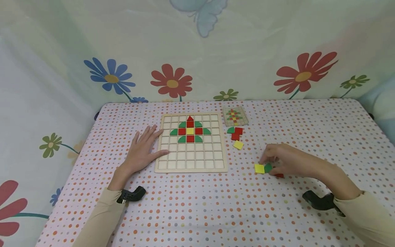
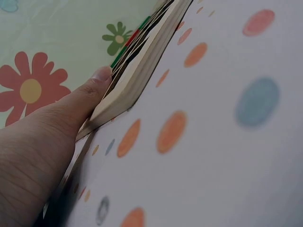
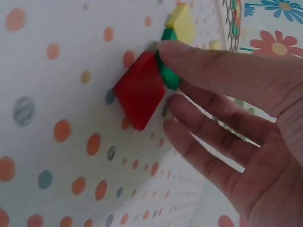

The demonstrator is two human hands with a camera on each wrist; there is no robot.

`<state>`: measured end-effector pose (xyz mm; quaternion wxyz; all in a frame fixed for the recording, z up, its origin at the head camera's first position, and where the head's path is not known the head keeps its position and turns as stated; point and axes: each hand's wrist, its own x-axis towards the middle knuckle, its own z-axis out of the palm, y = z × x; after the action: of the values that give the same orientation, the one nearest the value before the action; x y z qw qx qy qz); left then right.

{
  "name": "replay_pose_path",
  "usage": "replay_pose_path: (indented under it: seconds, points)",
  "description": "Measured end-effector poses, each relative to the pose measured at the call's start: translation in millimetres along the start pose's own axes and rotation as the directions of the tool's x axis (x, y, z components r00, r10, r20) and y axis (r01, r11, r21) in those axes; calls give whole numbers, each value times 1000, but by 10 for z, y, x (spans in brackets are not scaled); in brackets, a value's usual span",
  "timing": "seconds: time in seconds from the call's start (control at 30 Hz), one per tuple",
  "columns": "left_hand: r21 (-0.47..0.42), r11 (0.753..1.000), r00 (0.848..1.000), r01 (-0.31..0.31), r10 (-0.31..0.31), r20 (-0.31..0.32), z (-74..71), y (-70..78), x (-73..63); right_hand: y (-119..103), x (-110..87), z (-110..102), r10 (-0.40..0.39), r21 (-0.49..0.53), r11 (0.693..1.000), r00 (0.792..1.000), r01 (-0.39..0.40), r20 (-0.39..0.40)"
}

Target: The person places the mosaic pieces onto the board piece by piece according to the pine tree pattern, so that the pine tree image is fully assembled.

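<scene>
My left hand (image 1: 140, 149) rests with fingers spread at the left side of a wooden grid board (image 1: 189, 171), its thumb (image 2: 97, 80) lying over the board's edge. Red, green and yellow tiles fill part of the grid, with a red triangle (image 1: 190, 118) at the top and a yellow square (image 1: 190, 131) lower down. Right of the board, my right hand (image 1: 285, 159) bends over loose tiles on the table. Its thumb and fingers pinch a green curved tile (image 3: 168, 75). Beside that tile lie a red square tile (image 3: 141, 90) and a yellow square tile (image 1: 259, 168).
A small pattern card (image 1: 235, 116) lies at the board's upper right. Just below it are a green tile (image 1: 230, 130), two red tiles (image 1: 235, 137) and a yellow tile (image 1: 238, 144). A dotted cloth (image 1: 197, 212) covers the table, and a flowered curtain (image 1: 247, 51) hangs behind.
</scene>
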<state>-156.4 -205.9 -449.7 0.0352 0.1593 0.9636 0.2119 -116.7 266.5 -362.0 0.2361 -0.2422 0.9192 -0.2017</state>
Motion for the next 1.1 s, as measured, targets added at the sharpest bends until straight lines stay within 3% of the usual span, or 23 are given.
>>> replay_pose_path:
  seconds: [0.2, 0.47, 0.67, 0.8, 1.0, 1.1]
  points:
    - [-1, 1000, 1000, -4, 4, 4, -1, 1, -3, 17, 26, 29, -3, 15, 1000, 999, 4, -46]
    - [-3, 1000, 1000, 2, -2, 3, -25, -4, -2, -39, 215, -73, -13, -45, 999, 999, 14, 34]
    - [0, 1000, 1000, 4, -4, 10, -24, 6, 6, -11, 228, -68, 1, -46, 999, 999, 1, 49]
    - [-3, 1000, 1000, 4, -4, 11, -24, 1, 6, 34, 201, -49, -3, -2, 1000, 1000, 3, 27]
    - [-8, 1000, 1000, 3, -3, 7, -15, -8, 1, 141, 101, -28, -83, 128, 988, 996, 88, -43]
    - [-10, 1000, 1000, -7, 7, 3, -11, -2, 11, 179, 50, -30, -84, 127, 987, 992, 95, -91]
